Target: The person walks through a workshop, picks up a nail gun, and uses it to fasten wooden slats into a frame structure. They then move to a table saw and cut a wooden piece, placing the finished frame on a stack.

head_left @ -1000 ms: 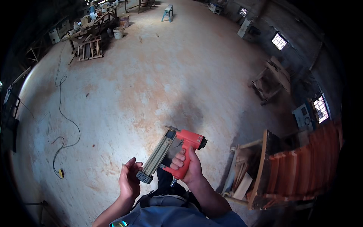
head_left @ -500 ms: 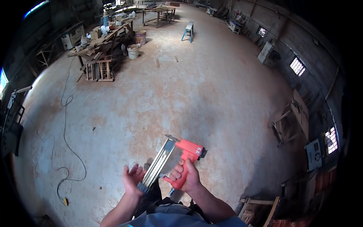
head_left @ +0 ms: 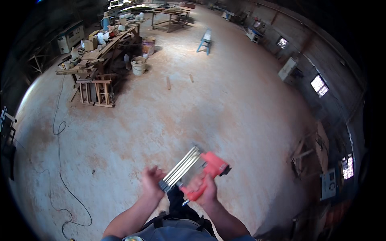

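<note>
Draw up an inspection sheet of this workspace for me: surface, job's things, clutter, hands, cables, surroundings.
Surface: pale floor with brownish, dusty-looking patches.
Job's things: red nail gun, held above the floor, its long magazine slanting down to the left; slightly blurred.
Clutter: two wood strips lying on the floor; workbench at upper left heaped with mixed items; white bucket beside it.
Hands: right hand wrapped around the gun's handle; left hand open by the magazine's lower end, contact unclear.
Cables: dark cable loose on the left floor, with one loop; no hose seen on the gun.
Surroundings: blue-legged trestle ahead; barred window in the right wall.
</note>
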`<action>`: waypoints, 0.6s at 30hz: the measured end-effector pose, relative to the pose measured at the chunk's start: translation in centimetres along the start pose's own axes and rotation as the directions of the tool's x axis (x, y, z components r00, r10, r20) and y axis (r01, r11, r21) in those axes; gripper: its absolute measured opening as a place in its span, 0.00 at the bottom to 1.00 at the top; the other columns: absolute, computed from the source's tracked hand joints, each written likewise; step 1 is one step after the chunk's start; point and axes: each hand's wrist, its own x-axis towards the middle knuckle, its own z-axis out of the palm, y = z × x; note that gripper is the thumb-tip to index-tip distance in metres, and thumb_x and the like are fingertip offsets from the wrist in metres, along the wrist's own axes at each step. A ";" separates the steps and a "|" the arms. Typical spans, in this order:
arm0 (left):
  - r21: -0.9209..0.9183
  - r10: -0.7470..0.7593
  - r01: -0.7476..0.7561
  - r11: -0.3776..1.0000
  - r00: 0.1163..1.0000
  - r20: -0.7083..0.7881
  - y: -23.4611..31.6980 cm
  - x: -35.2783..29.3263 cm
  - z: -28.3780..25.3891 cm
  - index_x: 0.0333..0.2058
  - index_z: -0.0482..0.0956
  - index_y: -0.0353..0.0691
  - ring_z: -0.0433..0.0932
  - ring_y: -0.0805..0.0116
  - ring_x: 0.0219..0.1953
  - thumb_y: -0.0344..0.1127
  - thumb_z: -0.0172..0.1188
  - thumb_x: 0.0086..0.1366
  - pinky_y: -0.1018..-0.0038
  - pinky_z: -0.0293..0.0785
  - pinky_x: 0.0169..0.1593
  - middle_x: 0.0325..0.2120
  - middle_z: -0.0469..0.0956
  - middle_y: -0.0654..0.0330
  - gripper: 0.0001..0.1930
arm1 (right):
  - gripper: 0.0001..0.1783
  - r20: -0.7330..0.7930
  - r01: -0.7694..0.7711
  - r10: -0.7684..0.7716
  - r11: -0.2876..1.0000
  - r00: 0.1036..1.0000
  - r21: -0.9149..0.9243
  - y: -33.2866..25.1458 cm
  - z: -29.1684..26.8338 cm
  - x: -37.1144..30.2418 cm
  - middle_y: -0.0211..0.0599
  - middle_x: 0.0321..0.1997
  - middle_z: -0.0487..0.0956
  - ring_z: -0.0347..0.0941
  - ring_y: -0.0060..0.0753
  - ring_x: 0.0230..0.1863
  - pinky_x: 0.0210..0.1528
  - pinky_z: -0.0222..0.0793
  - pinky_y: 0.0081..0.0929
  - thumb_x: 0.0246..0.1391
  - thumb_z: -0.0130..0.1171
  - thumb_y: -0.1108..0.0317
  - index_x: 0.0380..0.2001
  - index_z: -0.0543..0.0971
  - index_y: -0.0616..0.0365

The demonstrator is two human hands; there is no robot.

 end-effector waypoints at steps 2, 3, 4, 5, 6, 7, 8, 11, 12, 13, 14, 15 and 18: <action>0.106 -0.004 0.000 0.994 0.999 0.041 1.8 5.4 6.0 0.41 0.73 0.39 0.73 0.67 0.28 0.53 0.47 0.69 0.67 0.71 0.34 0.26 0.73 0.61 0.21 | 0.15 -0.017 0.015 -0.015 1.000 1.000 0.001 -0.7 0.6 6.7 0.23 0.23 0.67 0.64 0.25 0.23 0.31 0.64 0.29 0.62 0.52 0.48 0.31 0.68 0.45; 0.088 -0.021 0.012 0.996 0.994 0.104 3.1 8.9 7.1 0.43 0.73 0.39 0.73 0.67 0.28 0.53 0.47 0.69 0.69 0.72 0.34 0.27 0.74 0.61 0.21 | 0.15 -0.006 0.001 -0.001 1.000 1.000 0.017 -0.8 0.6 9.9 0.23 0.23 0.67 0.64 0.25 0.23 0.31 0.64 0.30 0.62 0.52 0.49 0.31 0.68 0.45; 0.175 0.054 -0.068 0.982 0.995 0.084 4.7 11.9 9.2 0.44 0.73 0.39 0.74 0.67 0.29 0.52 0.49 0.68 0.68 0.73 0.35 0.28 0.75 0.61 0.21 | 0.14 0.021 -0.002 0.001 1.000 1.000 0.030 -1.4 1.0 13.7 0.23 0.23 0.67 0.64 0.25 0.23 0.31 0.65 0.30 0.62 0.52 0.49 0.31 0.67 0.45; 0.261 0.129 -0.142 0.955 0.989 0.067 6.1 14.7 10.9 0.45 0.73 0.39 0.75 0.66 0.30 0.51 0.50 0.68 0.68 0.73 0.36 0.29 0.76 0.60 0.20 | 0.14 0.046 -0.005 0.003 0.999 0.999 0.043 -2.1 1.5 17.7 0.23 0.23 0.67 0.64 0.25 0.23 0.31 0.65 0.31 0.62 0.53 0.50 0.31 0.67 0.45; 0.365 0.197 -0.201 0.909 0.979 0.048 7.9 17.6 12.1 0.45 0.73 0.39 0.76 0.66 0.32 0.50 0.51 0.67 0.68 0.74 0.36 0.31 0.77 0.60 0.20 | 0.14 -0.002 -0.047 0.047 0.998 0.999 0.048 -2.6 2.6 21.5 0.24 0.24 0.67 0.64 0.26 0.23 0.31 0.65 0.32 0.61 0.53 0.50 0.31 0.67 0.45; 0.510 0.281 -0.280 0.813 0.957 0.078 10.3 20.8 13.1 0.45 0.74 0.38 0.76 0.67 0.32 0.48 0.52 0.67 0.68 0.74 0.36 0.31 0.77 0.60 0.19 | 0.14 -0.048 -0.103 0.106 0.992 0.993 0.071 -3.7 3.8 25.5 0.24 0.24 0.68 0.65 0.26 0.23 0.32 0.65 0.33 0.61 0.53 0.50 0.31 0.67 0.45; 0.629 0.356 -0.343 0.698 0.928 0.111 12.9 24.0 12.6 0.45 0.74 0.37 0.76 0.68 0.33 0.46 0.53 0.67 0.69 0.74 0.37 0.32 0.77 0.60 0.18 | 0.13 -0.073 -0.117 0.120 0.992 0.990 0.051 -5.0 4.3 29.3 0.25 0.25 0.68 0.65 0.27 0.24 0.33 0.66 0.34 0.61 0.53 0.51 0.32 0.68 0.46; 0.878 0.450 -0.340 0.338 0.878 0.166 20.1 32.8 5.2 0.45 0.73 0.33 0.77 0.70 0.33 0.40 0.57 0.65 0.71 0.75 0.35 0.31 0.77 0.60 0.17 | 0.11 -0.152 -0.134 0.117 0.985 0.981 -0.112 -9.2 5.4 40.5 0.28 0.27 0.70 0.68 0.30 0.27 0.36 0.67 0.37 0.61 0.53 0.55 0.36 0.69 0.48; 0.963 0.431 -0.229 0.144 0.890 0.148 22.2 34.8 3.3 0.40 0.75 0.32 0.77 0.70 0.29 0.41 0.57 0.64 0.70 0.75 0.33 0.27 0.77 0.59 0.16 | 0.11 -0.114 -0.115 0.103 0.988 0.988 -0.106 -11.0 4.2 43.7 0.31 0.30 0.72 0.70 0.33 0.29 0.37 0.70 0.41 0.61 0.53 0.58 0.40 0.70 0.51; 0.977 0.424 -0.179 0.117 0.898 0.114 24.4 37.3 0.6 0.32 0.77 0.31 0.77 0.70 0.26 0.41 0.58 0.63 0.70 0.74 0.30 0.21 0.76 0.59 0.15 | 0.11 -0.155 -0.093 0.051 0.957 0.987 -0.275 -12.6 2.8 47.5 0.32 0.31 0.73 0.72 0.35 0.30 0.39 0.72 0.44 0.60 0.54 0.60 0.42 0.69 0.54; 0.974 0.391 -0.060 0.217 0.920 -0.030 26.2 38.1 -0.2 0.26 0.78 0.32 0.77 0.68 0.23 0.40 0.57 0.60 0.70 0.73 0.27 0.19 0.76 0.59 0.14 | 0.12 -0.191 -0.053 -0.037 0.895 0.981 -0.442 -13.9 2.5 50.8 0.34 0.31 0.74 0.74 0.34 0.29 0.36 0.75 0.41 0.60 0.54 0.64 0.43 0.69 0.56; 0.981 0.377 0.128 0.146 0.910 -0.174 28.1 38.5 -0.3 0.31 0.78 0.29 0.78 0.64 0.21 0.37 0.56 0.57 0.66 0.75 0.26 0.21 0.78 0.55 0.13 | 0.11 -0.265 -0.100 -0.064 0.820 0.962 -0.563 -15.0 1.7 54.0 0.33 0.29 0.73 0.73 0.32 0.27 0.33 0.74 0.37 0.59 0.54 0.65 0.42 0.70 0.57; 0.828 0.361 0.326 0.457 0.782 -0.507 30.9 44.8 -12.1 0.32 0.79 0.28 0.79 0.62 0.20 0.37 0.55 0.55 0.64 0.76 0.25 0.19 0.78 0.51 0.15 | 0.08 -0.395 -0.331 -0.076 0.416 0.916 -0.847 -16.3 -5.9 62.3 0.31 0.24 0.73 0.71 0.26 0.23 0.27 0.72 0.28 0.56 0.57 0.67 0.36 0.73 0.59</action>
